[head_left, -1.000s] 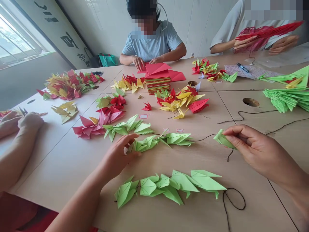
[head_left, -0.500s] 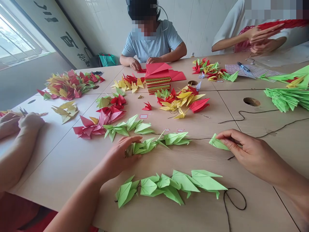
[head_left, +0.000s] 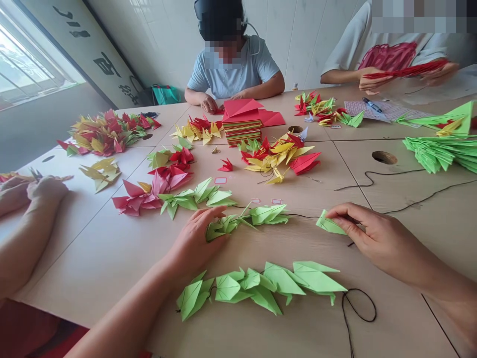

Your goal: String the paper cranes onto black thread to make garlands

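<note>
My right hand [head_left: 367, 236] pinches a light green folded paper piece [head_left: 330, 223], through which a black string [head_left: 303, 216] seems to run. That string leads left to a row of green folded pieces [head_left: 267, 214]. Around the left end of this row my left hand [head_left: 201, 236] is curled, its thumb and fingers on either side of the green paper. Nearer to me a second green strand [head_left: 253, 288] lies flat on the table, with a loop of black string [head_left: 359, 306] at its right end.
Red, yellow and pink folded pieces [head_left: 278, 156] lie farther back beside a stack of coloured paper [head_left: 243, 130]. Green sheets [head_left: 443, 151] are at the right. Another person's hands [head_left: 40, 191] rest at the left edge; two people sit opposite.
My left hand has slid right along the green row. The green piece in my right hand sits slightly farther left. The person at the back right has lowered and spread the red material.
</note>
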`<move>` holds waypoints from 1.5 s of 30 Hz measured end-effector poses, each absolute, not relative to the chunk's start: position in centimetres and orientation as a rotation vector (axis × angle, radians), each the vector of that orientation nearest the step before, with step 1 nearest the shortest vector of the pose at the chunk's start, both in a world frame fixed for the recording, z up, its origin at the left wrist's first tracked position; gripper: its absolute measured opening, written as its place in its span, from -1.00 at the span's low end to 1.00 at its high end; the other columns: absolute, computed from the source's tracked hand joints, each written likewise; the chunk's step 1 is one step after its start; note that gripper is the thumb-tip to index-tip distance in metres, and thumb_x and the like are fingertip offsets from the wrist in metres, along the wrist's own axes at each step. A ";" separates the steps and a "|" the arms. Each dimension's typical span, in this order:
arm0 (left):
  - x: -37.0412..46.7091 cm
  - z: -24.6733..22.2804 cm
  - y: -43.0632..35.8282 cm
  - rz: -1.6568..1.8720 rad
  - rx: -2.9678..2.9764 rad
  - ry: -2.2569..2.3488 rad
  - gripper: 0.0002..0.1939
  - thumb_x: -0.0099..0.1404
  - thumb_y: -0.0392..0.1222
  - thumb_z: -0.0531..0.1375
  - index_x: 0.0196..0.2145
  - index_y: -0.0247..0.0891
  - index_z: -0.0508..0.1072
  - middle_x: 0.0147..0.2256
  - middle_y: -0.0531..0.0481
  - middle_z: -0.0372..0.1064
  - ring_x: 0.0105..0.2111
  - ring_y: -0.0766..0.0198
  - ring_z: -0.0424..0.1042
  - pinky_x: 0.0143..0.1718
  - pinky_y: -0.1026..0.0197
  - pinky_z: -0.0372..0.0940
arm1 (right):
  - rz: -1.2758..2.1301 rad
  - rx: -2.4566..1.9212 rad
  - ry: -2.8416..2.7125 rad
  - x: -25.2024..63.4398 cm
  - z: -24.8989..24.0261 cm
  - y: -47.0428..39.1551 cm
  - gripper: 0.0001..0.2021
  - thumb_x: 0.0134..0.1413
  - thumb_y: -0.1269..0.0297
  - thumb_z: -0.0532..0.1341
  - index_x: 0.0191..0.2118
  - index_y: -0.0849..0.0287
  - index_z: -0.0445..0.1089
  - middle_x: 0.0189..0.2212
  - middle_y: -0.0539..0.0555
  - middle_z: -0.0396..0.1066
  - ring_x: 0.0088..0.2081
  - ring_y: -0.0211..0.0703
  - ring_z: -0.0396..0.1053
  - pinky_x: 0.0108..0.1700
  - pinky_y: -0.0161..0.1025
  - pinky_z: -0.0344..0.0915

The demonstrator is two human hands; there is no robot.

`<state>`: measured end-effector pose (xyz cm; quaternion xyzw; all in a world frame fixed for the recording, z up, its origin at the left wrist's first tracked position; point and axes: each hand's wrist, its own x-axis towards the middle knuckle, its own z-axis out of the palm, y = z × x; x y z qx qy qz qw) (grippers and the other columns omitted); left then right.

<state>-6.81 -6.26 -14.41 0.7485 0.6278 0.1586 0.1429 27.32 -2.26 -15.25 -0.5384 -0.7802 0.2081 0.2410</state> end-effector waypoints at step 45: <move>0.6 -11.2 -3.2 0.169 2.998 1.163 -0.50 0.32 0.15 0.05 0.05 -0.24 0.36 0.20 -0.27 0.18 0.25 -0.08 0.08 0.23 -0.20 0.03 | 0.644 -1.271 -2.207 26.4 -13.9 -3.0 -0.82 0.24 0.43 0.02 -0.22 0.05 0.33 -0.27 -0.06 0.45 -0.28 -0.26 0.41 -0.27 -0.31 0.31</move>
